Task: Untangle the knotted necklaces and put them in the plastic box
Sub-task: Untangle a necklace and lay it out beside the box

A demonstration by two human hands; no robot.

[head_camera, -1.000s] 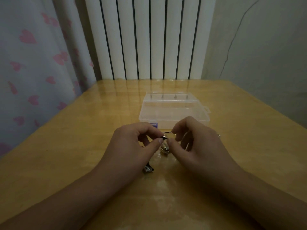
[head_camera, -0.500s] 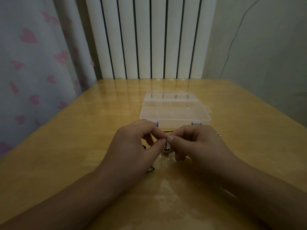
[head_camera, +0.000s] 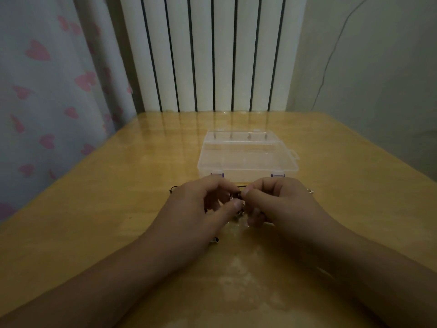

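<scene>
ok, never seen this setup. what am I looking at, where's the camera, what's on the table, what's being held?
No robot here: a person's two bare hands, filmed by one wide-angle camera worn on the head, looking forward and down. The left hand and right hand meet over a wooden table, both pinching a dark necklace cord between them. Small metal pieces of the tangle lie underneath. Just beyond sits a clear plastic box, lid closed. A radiator and a heart-print curtain stand behind.

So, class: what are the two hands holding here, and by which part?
Both the left hand and the right hand pinch the knotted necklaces at the dark cord between their fingertips, just above the table. The knot itself is too small to make out.
</scene>
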